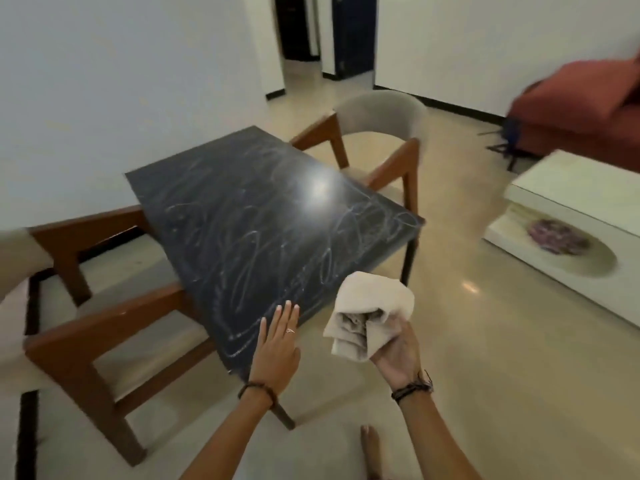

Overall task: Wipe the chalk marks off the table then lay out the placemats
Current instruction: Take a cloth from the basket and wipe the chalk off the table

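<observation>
Tabletop (242, 209) bare and open to reach; chairs (114, 327) crowd its left side, another chair (377, 140) at far end.

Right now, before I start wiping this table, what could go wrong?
The cloth in your right hand is bunched, so it may smear the chalk marks rather than lift them. The glare on the table could hide leftover marks. Your left hand may pick up chalk.

Dark table (242, 188), white chalk marks (249, 244) seemingly all over it.
</observation>
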